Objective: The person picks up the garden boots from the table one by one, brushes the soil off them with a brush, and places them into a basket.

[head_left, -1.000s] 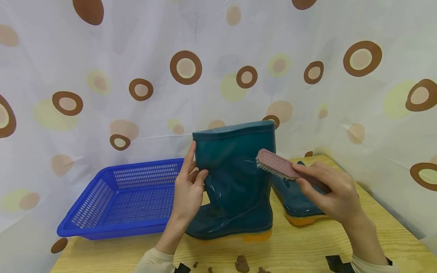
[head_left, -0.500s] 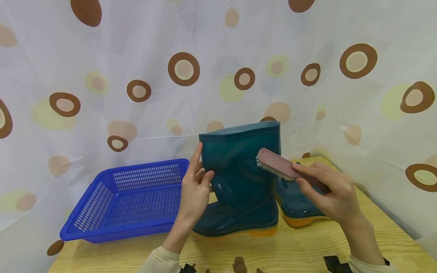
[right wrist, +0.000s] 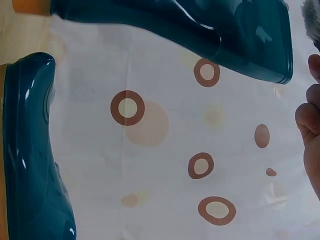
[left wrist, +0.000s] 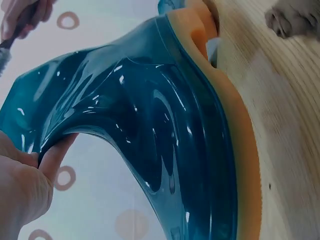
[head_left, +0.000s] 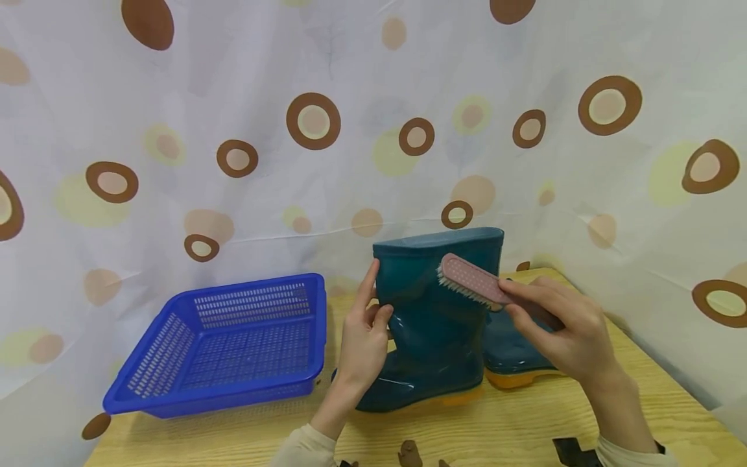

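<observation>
A teal rubber boot (head_left: pixel 438 324) with an orange sole stands roughly upright, its toe pointing left. My left hand (head_left: pixel 364 344) grips the front of its shaft just below the top rim, thumb on the near side; in the left wrist view, fingers (left wrist: pixel 57 157) reach behind the shaft. My right hand (head_left: pixel 569 331) pinches the handle of a pink scrubbing brush (head_left: pixel 473 279) with white bristles. In the head view, the brush overlaps the upper shaft, its bristles facing down and left. The right wrist view shows a gap between this boot (right wrist: pixel 240 35) and the brush's bristles (right wrist: pixel 312 20).
Behind and right of the held boot, a second teal boot (head_left: pixel 516 344) rests sole down on the wooden table (head_left: pixel 502 428). A blue plastic basket (head_left: pixel 213 392) sits at the left. Brown mud-like lumps (head_left: pixel 410 454) lie near the front. A patterned curtain (head_left: pixel 350 58) hangs behind.
My left hand has shifted the boot to the right, and its top rim now sits lower. The right hand and the brush have hardly moved.
</observation>
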Available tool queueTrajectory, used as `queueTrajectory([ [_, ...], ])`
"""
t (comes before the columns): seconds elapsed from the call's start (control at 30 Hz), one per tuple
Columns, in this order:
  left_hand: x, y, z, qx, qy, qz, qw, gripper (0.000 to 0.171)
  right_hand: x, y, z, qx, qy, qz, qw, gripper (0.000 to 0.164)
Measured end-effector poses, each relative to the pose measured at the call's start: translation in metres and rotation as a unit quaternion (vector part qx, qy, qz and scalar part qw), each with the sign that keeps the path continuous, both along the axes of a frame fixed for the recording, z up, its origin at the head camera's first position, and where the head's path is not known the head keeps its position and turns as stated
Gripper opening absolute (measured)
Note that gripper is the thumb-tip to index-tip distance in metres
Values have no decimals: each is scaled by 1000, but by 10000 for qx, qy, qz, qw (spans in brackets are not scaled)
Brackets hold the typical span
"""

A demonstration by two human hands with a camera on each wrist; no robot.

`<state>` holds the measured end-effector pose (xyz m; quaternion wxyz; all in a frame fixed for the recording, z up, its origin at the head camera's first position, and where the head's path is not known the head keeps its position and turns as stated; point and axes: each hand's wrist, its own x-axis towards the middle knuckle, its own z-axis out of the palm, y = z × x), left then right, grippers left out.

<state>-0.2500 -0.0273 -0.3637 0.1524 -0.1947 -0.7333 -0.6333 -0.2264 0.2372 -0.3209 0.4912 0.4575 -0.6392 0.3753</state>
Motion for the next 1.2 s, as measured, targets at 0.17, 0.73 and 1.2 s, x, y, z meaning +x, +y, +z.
queueTrajectory([
  [0.17,2,6,8,202,-94,-128,9997,70,0,3,1,-61,13,-29,10000,33],
  [0.73,20,-39,55,270,194,412,9986,73,4,0,6,-41,-5,-136,9999,38],
  [1.2,4,-110,103,186,647,1288,9894,71,0,2,0,20,87,-84,9999,33],
])
